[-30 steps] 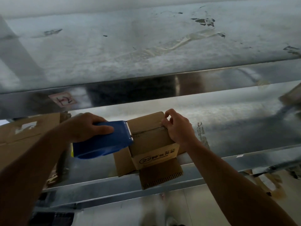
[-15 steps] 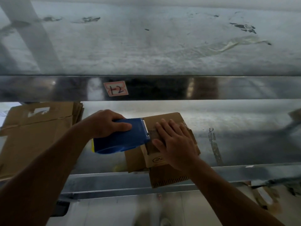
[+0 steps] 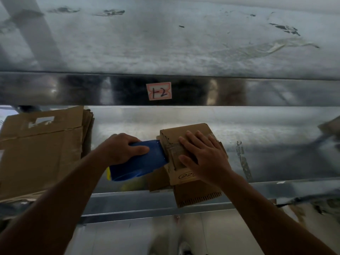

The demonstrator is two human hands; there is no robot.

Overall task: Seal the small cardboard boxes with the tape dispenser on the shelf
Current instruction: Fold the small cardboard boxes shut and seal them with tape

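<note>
A small cardboard box [image 3: 176, 134] stands on the metal shelf [image 3: 276, 144], its top flaps folded down and its lower flaps hanging over the shelf's front edge. My right hand [image 3: 204, 159] lies flat on the box top with fingers spread, pressing the flaps. My left hand [image 3: 121, 148] grips a blue tape dispenser [image 3: 139, 162]; its blade end touches the box's left top edge. A strip of clear tape [image 3: 174, 147] runs from the dispenser across the top seam toward my right hand.
Flattened cardboard sheets [image 3: 40, 155] lean at the left of the shelf. The upper shelf's steel beam carries a label reading 1-2 [image 3: 159, 91]. More cardboard [image 3: 329, 126] shows blurred at the far right. Floor lies below the shelf's front rail [image 3: 128, 203].
My right hand went from pinching the box's back flap to lying flat on the closed top. The dispenser stays at the box's left edge, and tape now lies on the seam.
</note>
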